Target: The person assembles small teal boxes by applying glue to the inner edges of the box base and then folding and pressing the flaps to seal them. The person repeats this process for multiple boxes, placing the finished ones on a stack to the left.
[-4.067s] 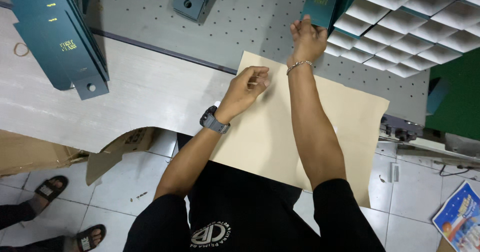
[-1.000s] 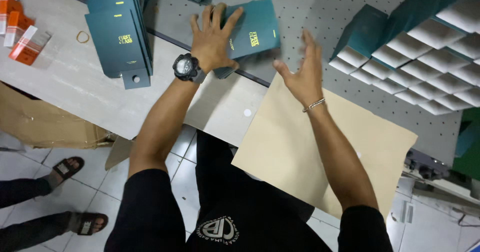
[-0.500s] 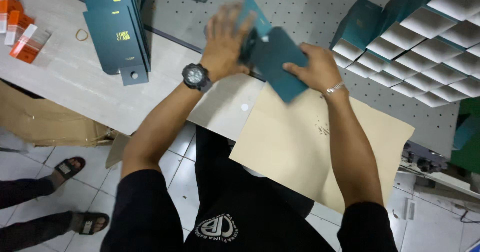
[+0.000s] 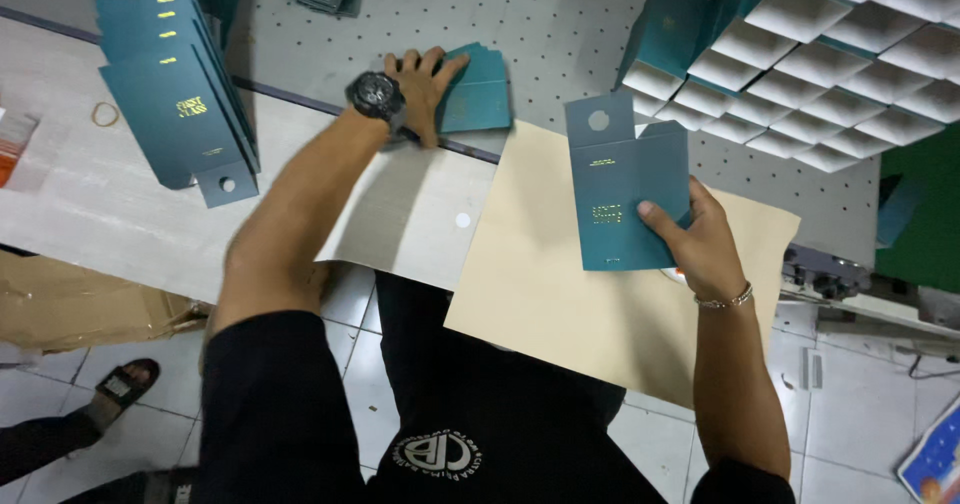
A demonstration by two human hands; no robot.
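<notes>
We've got one flat teal carton blank (image 4: 625, 194) pinched in our right hand (image 4: 705, 244) over the tan board (image 4: 560, 294), left hand (image 4: 420, 84) pressed flat on the stack of blanks (image 4: 480, 89) near the bench's far edge. Looks like the folding step; next it probably needs both hands.

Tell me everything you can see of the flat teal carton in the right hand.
The flat teal carton blank is an unfolded box of thin card, matte teal with small gold print on its front. It shows two panels side by side with a crease between them, and a top flap with a round hole. The right hand holds it by its lower right edge, thumb on the front, raised above the tan paperboard sheet. It stands nearly upright in view, tilted slightly. Nothing else touches it.
</notes>
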